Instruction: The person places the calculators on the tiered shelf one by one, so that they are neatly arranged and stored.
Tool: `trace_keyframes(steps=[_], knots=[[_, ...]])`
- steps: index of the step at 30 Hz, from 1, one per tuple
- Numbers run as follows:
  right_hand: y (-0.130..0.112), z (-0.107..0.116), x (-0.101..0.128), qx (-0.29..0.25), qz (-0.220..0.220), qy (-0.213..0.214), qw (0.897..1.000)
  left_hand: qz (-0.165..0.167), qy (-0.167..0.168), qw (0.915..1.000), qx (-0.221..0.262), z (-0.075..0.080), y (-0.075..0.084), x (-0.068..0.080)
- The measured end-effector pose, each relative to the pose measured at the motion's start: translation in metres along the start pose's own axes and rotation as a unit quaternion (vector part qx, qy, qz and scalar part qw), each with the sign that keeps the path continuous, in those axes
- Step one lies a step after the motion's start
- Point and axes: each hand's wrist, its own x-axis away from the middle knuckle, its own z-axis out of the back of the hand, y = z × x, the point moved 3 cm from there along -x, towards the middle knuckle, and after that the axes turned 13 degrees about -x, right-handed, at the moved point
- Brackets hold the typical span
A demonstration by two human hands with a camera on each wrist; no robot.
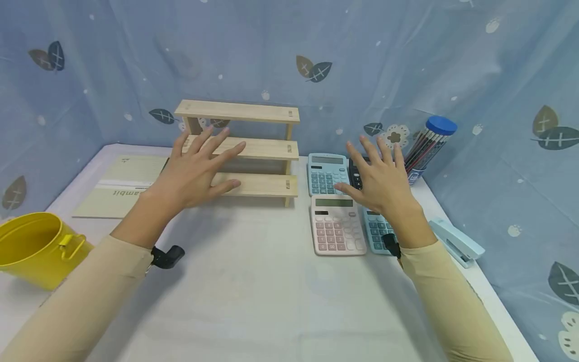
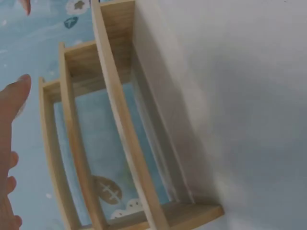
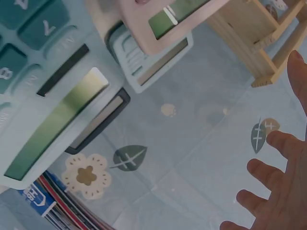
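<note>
My left hand (image 1: pixel 199 166) hovers open, fingers spread, in front of a three-tier wooden shelf (image 1: pixel 253 148) at the back of the table; whether it touches the shelf is unclear. The left wrist view shows the shelf (image 2: pixel 120 134) from the side, with my thumb (image 2: pixel 12 103) at the left edge. My right hand (image 1: pixel 377 176) is open with spread fingers above a group of calculators: a pink one (image 1: pixel 336 225), a blue one (image 1: pixel 326 173) behind it, a black one (image 1: pixel 355 173) mostly hidden, and another blue one (image 1: pixel 377 231) under my wrist. Neither hand holds anything.
A yellow bucket (image 1: pixel 31 249) lies at the left front. A pale notebook (image 1: pixel 122 186) sits left of the shelf. A blue-lidded tub of pencils (image 1: pixel 429 143) leans at the back right, and a light blue stapler (image 1: pixel 457 241) lies near the right edge. Blue leaf-patterned cloth surrounds the table (image 1: pixel 253 281).
</note>
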Motion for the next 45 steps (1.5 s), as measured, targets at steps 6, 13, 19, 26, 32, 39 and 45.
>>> trace_keyframes(steps=[6,13,19,26,32,39,45], knots=[[0.006,-0.002,0.006,-0.006,0.001,0.011,1.000,0.012,0.010,0.9997,0.020,-0.007,-0.007,0.010],[0.016,-0.005,0.019,-0.029,-0.013,0.001,0.999,0.013,0.015,0.9990,0.040,-0.014,-0.013,0.018],[0.024,-0.009,0.030,-0.047,-0.012,0.000,0.999,0.018,0.005,0.9985,0.051,-0.024,-0.016,0.024],[0.036,-0.013,0.042,-0.066,-0.025,-0.010,0.997,0.020,-0.006,0.9978,0.063,-0.035,-0.016,0.030],[0.042,-0.022,0.048,-0.082,-0.020,-0.009,0.996,0.035,-0.007,0.9968,0.072,-0.041,-0.024,0.037],[0.053,-0.034,0.060,-0.113,-0.044,-0.033,0.992,0.062,-0.030,0.9925,0.100,-0.052,-0.032,0.048],[0.061,-0.043,0.067,-0.145,-0.074,-0.061,0.985,0.081,-0.087,0.9831,0.139,-0.063,-0.039,0.057]])
